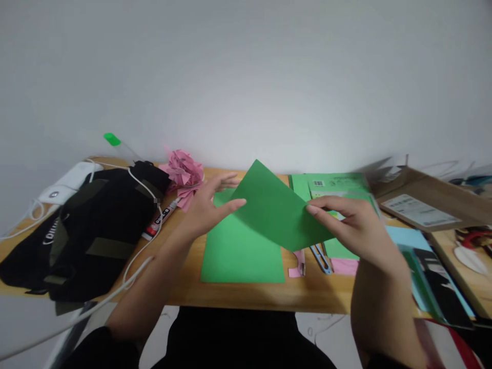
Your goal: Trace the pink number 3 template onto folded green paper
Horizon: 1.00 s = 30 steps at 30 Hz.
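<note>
My right hand (351, 225) pinches the right corner of a green sheet of paper (272, 207) between thumb and fingers. The paper is raised and tilted, one corner pointing up. At its left side is my left hand (205, 210), fingers spread and thumb overlapping the paper's edge; whether the thumb touches it I cannot tell. Below lies a larger, lighter green sheet (242, 261), flat on the wooden table and partly covered by the raised one. A blue utility knife (321, 260) and a small pink paper scrap (295, 271) lie right of that sheet.
At left are a black bag (103, 230), a white cable (132, 256), a glue tube (159, 220) and crumpled pink paper (184, 169). To the right lie a green paper pack (342, 182), an opened cardboard box (438, 189) and blue sheets (407, 237). A wall (246, 77) stands behind.
</note>
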Each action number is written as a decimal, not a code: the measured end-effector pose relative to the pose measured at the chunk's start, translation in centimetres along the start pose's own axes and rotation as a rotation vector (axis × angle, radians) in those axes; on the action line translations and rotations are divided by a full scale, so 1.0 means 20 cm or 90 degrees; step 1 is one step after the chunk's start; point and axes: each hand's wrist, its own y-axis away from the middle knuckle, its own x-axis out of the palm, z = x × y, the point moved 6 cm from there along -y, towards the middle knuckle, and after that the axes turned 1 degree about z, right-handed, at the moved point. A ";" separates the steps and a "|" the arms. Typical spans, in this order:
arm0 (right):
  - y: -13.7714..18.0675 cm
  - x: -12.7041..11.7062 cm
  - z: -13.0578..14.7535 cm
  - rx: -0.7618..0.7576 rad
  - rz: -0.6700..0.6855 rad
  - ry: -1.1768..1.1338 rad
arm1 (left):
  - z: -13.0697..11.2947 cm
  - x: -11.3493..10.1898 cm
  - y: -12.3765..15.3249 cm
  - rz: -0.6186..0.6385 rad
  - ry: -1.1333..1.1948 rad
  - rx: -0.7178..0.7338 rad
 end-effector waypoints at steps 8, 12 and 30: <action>0.01 0.02 -0.06 0.035 0.024 -0.007 | 0.01 0.13 -0.11 0.107 -0.011 -0.036; 0.02 0.04 -0.10 0.058 0.024 0.030 | -0.01 0.11 -0.13 0.092 0.000 -0.035; 0.08 0.02 0.21 -0.258 0.161 -0.214 | -0.01 -0.05 -0.12 0.123 0.064 -0.067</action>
